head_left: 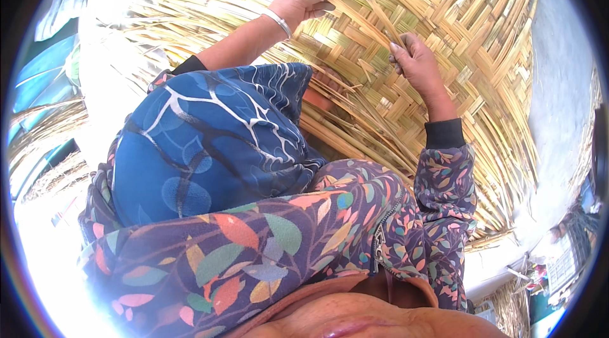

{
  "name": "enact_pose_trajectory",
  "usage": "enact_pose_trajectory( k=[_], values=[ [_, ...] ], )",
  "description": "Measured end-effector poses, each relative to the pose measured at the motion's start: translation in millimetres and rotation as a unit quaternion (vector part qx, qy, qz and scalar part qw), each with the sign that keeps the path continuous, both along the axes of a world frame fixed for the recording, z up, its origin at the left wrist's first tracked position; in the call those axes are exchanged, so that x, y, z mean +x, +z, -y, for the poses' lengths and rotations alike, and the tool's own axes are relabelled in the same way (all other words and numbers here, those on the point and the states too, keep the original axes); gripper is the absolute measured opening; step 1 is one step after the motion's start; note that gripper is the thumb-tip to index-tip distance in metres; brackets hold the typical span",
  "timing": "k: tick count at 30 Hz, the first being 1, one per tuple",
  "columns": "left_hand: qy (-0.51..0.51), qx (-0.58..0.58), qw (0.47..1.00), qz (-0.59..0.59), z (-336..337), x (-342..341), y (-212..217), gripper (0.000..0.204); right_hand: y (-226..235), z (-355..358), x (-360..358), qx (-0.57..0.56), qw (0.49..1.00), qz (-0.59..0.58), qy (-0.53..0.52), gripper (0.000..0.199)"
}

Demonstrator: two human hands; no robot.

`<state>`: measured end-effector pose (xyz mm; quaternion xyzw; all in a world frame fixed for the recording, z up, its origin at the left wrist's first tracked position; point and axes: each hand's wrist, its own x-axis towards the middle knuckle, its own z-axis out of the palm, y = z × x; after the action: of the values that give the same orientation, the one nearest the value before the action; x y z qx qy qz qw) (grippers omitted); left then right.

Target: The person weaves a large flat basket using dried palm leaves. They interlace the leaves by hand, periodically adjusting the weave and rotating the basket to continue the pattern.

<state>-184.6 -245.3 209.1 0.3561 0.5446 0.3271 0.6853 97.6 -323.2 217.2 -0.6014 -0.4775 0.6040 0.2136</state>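
Observation:
A large mat of split bamboo strips (438, 20) lies before me, woven in a broad diagonal pattern, with loose strip ends sticking out around its edge. My left hand (299, 5), a pale bangle at its wrist, is closed on a bamboo strip at the mat's near left. To its right and a little closer to me, my right hand (413, 64) pinches bamboo strips between thumb and fingers. Between both hands runs a long strip (358, 15), raised over the weave. Short broken strip ends poke up near my right hand.
Blue patterned cloth (216, 128) covers my bent left knee, close to the mat's near edge. Long unwoven strip ends (152, 5) fan out to the left. Bundles of thin stalks (51, 122) lie at far left. A grey crate (568, 268) stands at the lower right.

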Motion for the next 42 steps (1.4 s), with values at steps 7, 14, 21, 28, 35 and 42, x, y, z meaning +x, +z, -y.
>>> enact_pose_trajectory(
  k=[7,14,21,28,35,42],
  values=[
    [0.069,0.078,0.993,-0.052,-22,3,8,0.028,-7,0,-3,0.069,0.997,0.042,-0.009,0.028],
    [0.103,0.075,0.989,-0.073,-36,-20,1,0.025,-8,-4,3,0.105,0.989,0.101,0.034,0.030],
    [0.099,-0.006,0.993,0.068,-43,-25,-9,0.022,2,8,-1,-0.036,0.999,-0.030,-0.016,0.031],
    [0.096,0.047,0.994,0.013,-59,-33,-26,0.018,4,1,2,-0.044,0.999,-0.003,-0.019,0.037],
    [0.068,0.011,0.994,0.081,-64,-38,-23,0.018,-12,-18,30,0.046,0.998,0.027,-0.021,0.036],
    [0.019,-0.018,0.993,0.116,-25,-3,-1,0.023,24,-58,-9,0.045,0.995,-0.085,-0.021,0.034]
  ],
)
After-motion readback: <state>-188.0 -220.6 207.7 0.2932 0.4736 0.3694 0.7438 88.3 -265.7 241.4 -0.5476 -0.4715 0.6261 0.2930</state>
